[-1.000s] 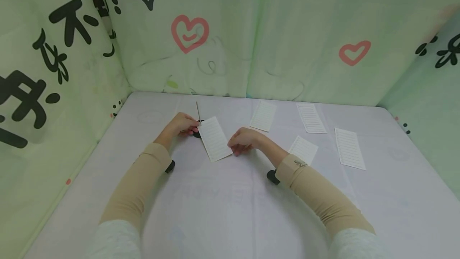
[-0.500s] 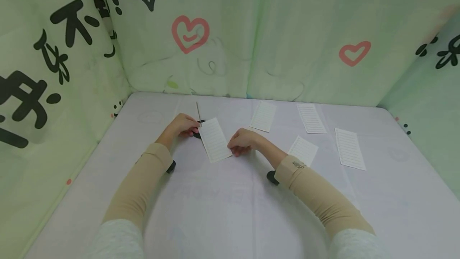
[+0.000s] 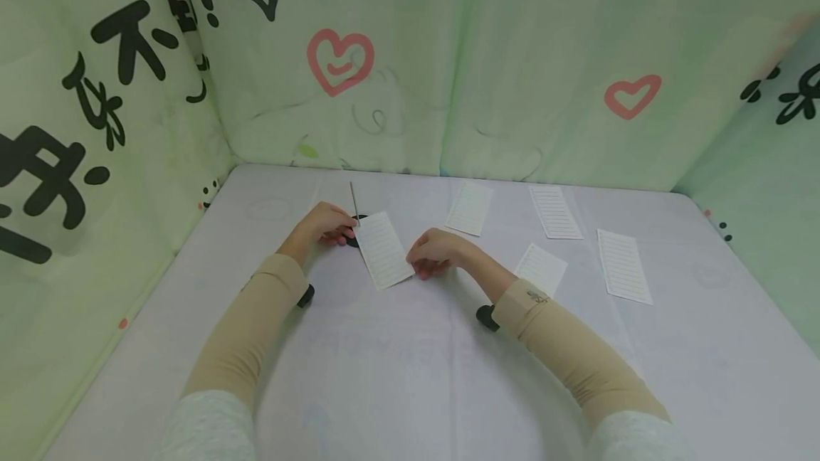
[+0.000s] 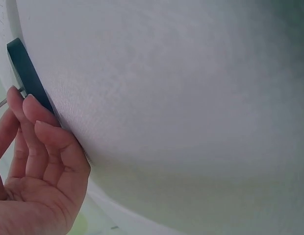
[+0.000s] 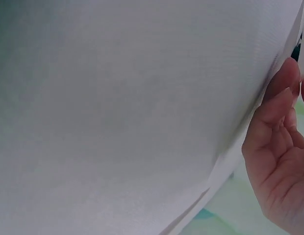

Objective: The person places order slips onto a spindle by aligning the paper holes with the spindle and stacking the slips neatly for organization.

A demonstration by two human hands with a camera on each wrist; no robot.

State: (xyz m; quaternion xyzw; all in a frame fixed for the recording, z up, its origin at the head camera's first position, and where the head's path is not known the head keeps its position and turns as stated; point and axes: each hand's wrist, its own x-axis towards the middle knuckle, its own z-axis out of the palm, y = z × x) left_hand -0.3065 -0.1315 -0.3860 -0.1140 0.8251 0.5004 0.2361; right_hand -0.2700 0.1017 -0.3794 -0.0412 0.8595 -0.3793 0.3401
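Observation:
A bill spike, with a thin upright metal rod (image 3: 354,198) and a round black base (image 4: 29,73), stands on the table left of centre. My left hand (image 3: 329,221) is at the foot of the rod, thumb and forefinger pinching round it just above the base. Right beside it a lined white paper slip (image 3: 383,251) slants down toward me, its upper left corner near the rod and those fingertips. With thumb and fingers, my right hand (image 3: 433,251) pinches the slip's lower right edge. Whether the rod passes through the slip cannot be told.
More lined slips lie to the right: one slip (image 3: 470,209) and another slip (image 3: 556,212) at the back, a slip (image 3: 624,265) farther right, and one (image 3: 542,267) partly behind the right sleeve. A printed green curtain (image 3: 410,105) hangs behind the white table (image 3: 384,375).
Both hands, the slip and the bill spike stay in practically the same place. Only a very slight shift of the head view shows.

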